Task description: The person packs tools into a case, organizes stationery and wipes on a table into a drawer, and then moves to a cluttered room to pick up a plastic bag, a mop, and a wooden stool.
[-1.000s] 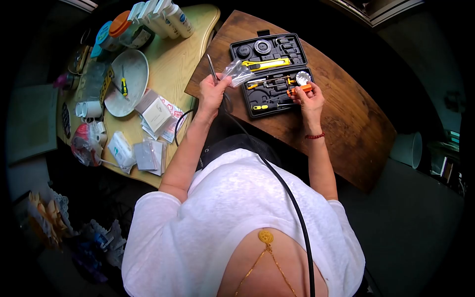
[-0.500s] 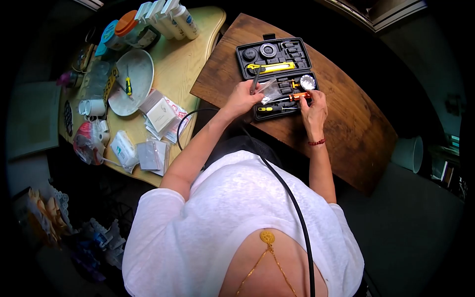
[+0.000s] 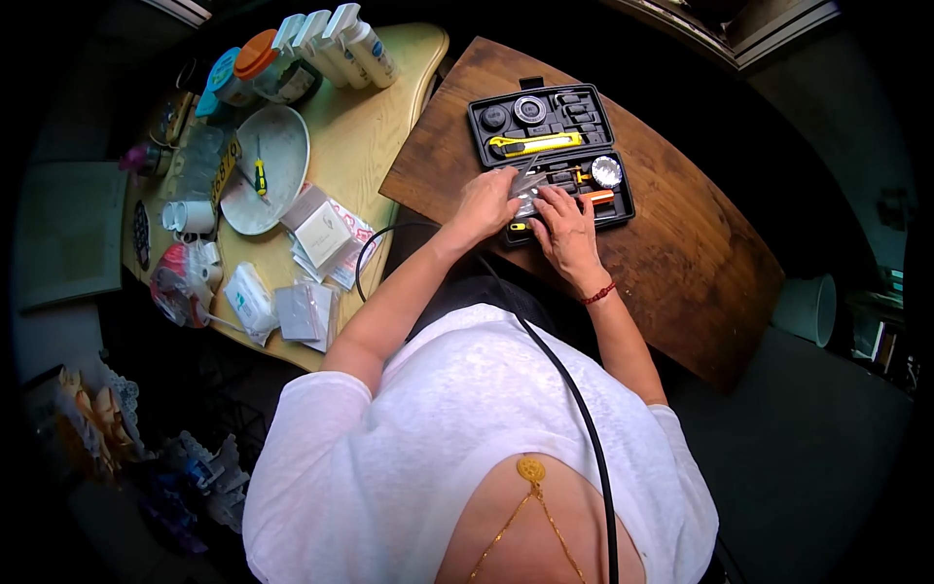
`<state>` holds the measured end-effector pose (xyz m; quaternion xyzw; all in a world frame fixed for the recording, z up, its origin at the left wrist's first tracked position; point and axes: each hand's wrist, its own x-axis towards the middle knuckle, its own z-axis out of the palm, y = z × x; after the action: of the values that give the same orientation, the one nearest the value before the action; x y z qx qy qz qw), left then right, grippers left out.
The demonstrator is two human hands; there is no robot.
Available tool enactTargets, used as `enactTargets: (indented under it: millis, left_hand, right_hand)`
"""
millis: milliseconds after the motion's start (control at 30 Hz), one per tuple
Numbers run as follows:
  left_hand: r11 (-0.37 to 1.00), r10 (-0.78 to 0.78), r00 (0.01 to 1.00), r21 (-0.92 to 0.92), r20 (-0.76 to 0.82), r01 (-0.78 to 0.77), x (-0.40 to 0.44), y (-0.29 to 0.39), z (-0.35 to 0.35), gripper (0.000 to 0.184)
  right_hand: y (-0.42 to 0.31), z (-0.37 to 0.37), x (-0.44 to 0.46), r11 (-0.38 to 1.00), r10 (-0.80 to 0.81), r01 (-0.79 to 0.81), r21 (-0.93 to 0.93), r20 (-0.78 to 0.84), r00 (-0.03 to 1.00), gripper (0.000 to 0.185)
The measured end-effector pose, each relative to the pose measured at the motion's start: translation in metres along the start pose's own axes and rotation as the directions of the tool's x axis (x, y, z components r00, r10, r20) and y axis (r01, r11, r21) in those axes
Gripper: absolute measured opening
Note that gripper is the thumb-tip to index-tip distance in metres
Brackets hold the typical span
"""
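While the left hand (image 3: 484,206) pinches a clear plastic bag (image 3: 526,200) over the open black case (image 3: 623,216) on the brown table (image 3: 681,234), the right hand (image 3: 572,238) has its fingers at the bag; whether they grip it, I can't tell. An orange handle (image 3: 599,197) lies just beside them in the case, near a round silvery piece (image 3: 606,172); a yellow cutter (image 3: 535,144) rests in the far half.

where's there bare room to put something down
Bare wood: right of the black case on the dark table; on the light table, between spray bottles and white box. Crowded: around left hand, right hand and plate.
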<state>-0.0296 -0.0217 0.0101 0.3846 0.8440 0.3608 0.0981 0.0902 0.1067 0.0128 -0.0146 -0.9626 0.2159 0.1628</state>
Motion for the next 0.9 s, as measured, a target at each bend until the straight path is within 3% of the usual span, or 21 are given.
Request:
enactTargets:
  millis: [100,233,300,367,467,700,900]
  left_hand:
    - [0.999,-0.041,0.994,0.013,-0.099,0.043,-0.007,-0.001,0.000,0.034]
    - [0.994,-0.092,0.994,-0.068,-0.060,0.088,-0.010,-0.001,-0.003,0.029]
    - [0.982,-0.133,0.990,-0.142,-0.039,0.127,-0.009,0.003,-0.009,0.027]
    - [0.924,-0.272,0.961,-0.263,0.056,0.277,-0.009,0.006,-0.014,0.026]
    - [0.909,-0.316,0.947,-0.267,0.062,0.321,-0.007,0.007,-0.017,0.026]
    - [0.900,-0.265,0.962,-0.342,0.067,0.272,0.015,0.003,-0.010,0.027]
    - [0.916,-0.099,0.937,-0.337,0.334,0.217,0.041,0.000,0.004,0.033]
  right_hand:
    - [0.002,0.006,-0.004,0.998,0.013,-0.012,-0.056,0.021,1.000,0.031]
    - [0.005,-0.002,-0.005,1.000,-0.016,0.016,-0.016,0.004,1.000,0.028]
    - [0.010,-0.009,-0.006,0.991,0.030,-0.010,0.136,-0.143,0.989,0.027]
    - [0.019,-0.016,-0.011,0.981,0.144,-0.095,0.170,-0.305,0.942,0.019]
    - [0.041,-0.020,-0.021,0.951,0.286,-0.210,0.227,-0.382,0.879,0.014]
    - [0.056,-0.027,-0.030,0.895,0.381,-0.254,0.366,-0.332,0.863,0.011]
    - [0.057,-0.031,-0.036,0.886,0.408,-0.276,0.373,-0.342,0.846,0.011]
